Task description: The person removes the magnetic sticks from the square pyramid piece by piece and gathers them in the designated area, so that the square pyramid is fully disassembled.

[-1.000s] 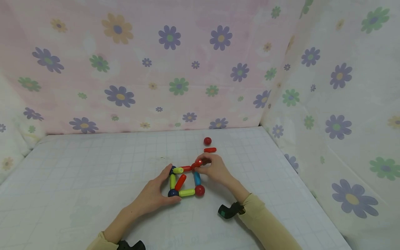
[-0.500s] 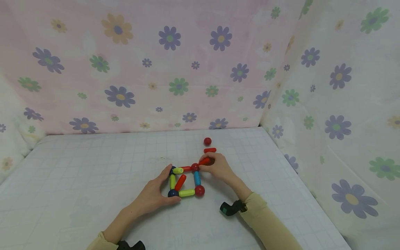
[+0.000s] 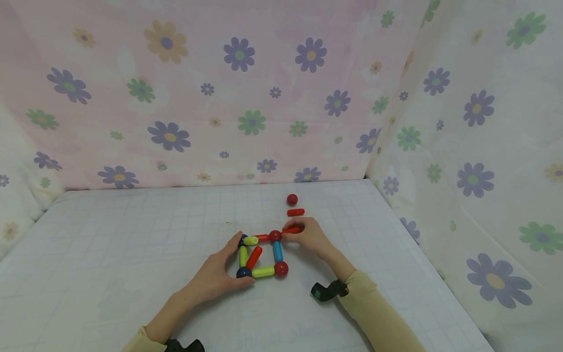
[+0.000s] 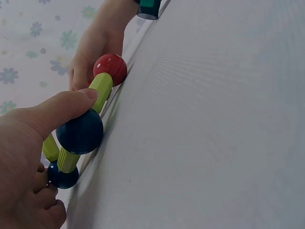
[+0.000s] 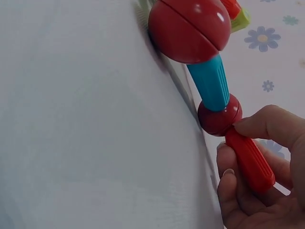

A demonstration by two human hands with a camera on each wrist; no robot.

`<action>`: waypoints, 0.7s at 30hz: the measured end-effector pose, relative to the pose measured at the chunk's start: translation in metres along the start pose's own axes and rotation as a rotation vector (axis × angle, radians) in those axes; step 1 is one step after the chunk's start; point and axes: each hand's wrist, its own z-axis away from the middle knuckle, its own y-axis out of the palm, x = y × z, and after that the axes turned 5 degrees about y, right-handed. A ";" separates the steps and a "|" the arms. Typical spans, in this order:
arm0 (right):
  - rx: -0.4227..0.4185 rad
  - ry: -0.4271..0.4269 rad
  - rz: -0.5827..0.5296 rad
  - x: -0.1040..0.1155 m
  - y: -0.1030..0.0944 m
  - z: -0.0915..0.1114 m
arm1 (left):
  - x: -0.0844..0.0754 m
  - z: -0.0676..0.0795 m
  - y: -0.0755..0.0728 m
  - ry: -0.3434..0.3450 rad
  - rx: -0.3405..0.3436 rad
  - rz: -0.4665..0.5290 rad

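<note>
A four-sided frame of magnetic building rods and balls lies on the table. My left hand (image 3: 215, 274) grips its left side, thumb at the near dark blue ball (image 4: 80, 132) and fingers at the far dark blue ball (image 4: 63, 175). From these balls rise a red rod (image 3: 254, 257) and a yellow-green rod (image 3: 251, 240). A blue rod (image 5: 209, 82) joins the near red ball (image 3: 281, 269) to the far red ball (image 3: 275, 236). My right hand (image 3: 312, 239) pinches another red rod (image 5: 250, 160), whose end meets the far red ball, pointing outward.
Beyond my right hand lie a loose red rod (image 3: 295, 212) and a loose red ball (image 3: 292, 199). The white table (image 3: 132, 234) meets flowered cloth (image 3: 211, 107) at the back and right.
The red rod in my right hand has swung from raised over the far red ball down to the right, and that hand has shifted slightly right. My left hand stays in place.
</note>
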 end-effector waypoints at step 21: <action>-0.007 -0.006 0.001 -0.002 0.001 -0.001 | -0.001 -0.001 -0.001 -0.012 0.010 0.000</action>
